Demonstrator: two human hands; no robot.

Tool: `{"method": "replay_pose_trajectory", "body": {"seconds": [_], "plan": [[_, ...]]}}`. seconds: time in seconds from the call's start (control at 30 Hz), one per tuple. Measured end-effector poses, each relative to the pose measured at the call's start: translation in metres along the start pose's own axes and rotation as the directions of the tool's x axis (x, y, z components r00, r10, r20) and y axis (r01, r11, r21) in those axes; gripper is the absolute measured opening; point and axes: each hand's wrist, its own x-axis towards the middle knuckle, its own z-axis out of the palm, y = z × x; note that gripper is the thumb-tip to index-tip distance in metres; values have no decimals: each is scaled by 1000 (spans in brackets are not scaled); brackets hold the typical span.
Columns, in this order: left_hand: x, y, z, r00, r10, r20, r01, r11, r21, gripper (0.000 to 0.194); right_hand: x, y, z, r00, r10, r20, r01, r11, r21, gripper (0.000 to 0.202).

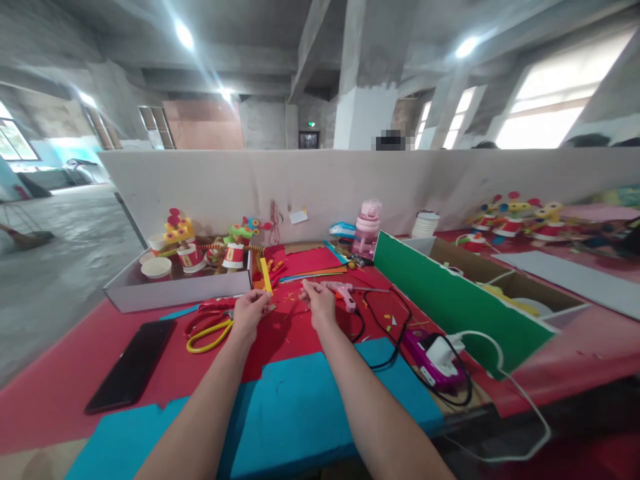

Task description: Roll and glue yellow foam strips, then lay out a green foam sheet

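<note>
My left hand (251, 312) is closed in a pinch on a yellow strip (266, 276), which stands up from the fingertips. To its left, scissors with red and yellow handles (210, 335) lie on the red table cover (180, 360). My right hand (320, 303) has its fingers pressed together; whatever is between them, if anything, is too small to make out. Beside it on the right rests a pink glue gun (345, 293) with a black cord. Small scraps lie on the red surface between and beyond the hands.
A black phone (131, 365) lies at the left. A white box (180, 291) holds cups and paper-cup figures. On the right stand a green-sided box (450, 300) and a purple power strip (434, 360) with cables. Blue sheets (310, 400) cover the front; a pink bottle (369, 227) stands behind.
</note>
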Motion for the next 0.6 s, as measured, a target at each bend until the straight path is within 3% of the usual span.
{"method": "replay_pose_trajectory", "body": {"seconds": [0.07,0.13,0.2,0.3,0.43,0.6], "plan": [[1,2,-3,1000,15,-14,-15,999,-34,27,3,-4,-4,996,-48,-81,49,999,18,36],[0,3,-3,1000,1,-26,-3,996,-86,29,1,-4,-3,997,-46,-65,47,999,15,36],[-1,0,-1,999,-38,-9,36,991,-128,32,-6,0,3,994,44,97,-44,999,-6,36],[-4,-6,5,996,-53,74,61,992,-110,34,-22,10,16,931,182,316,-178,983,-41,37],[-7,-10,10,987,-35,157,39,999,-27,29,-31,21,23,948,151,279,-122,985,-121,38],[-8,-9,12,989,-26,144,27,1000,-3,27,-28,24,21,969,117,218,-84,985,-153,40]]}}
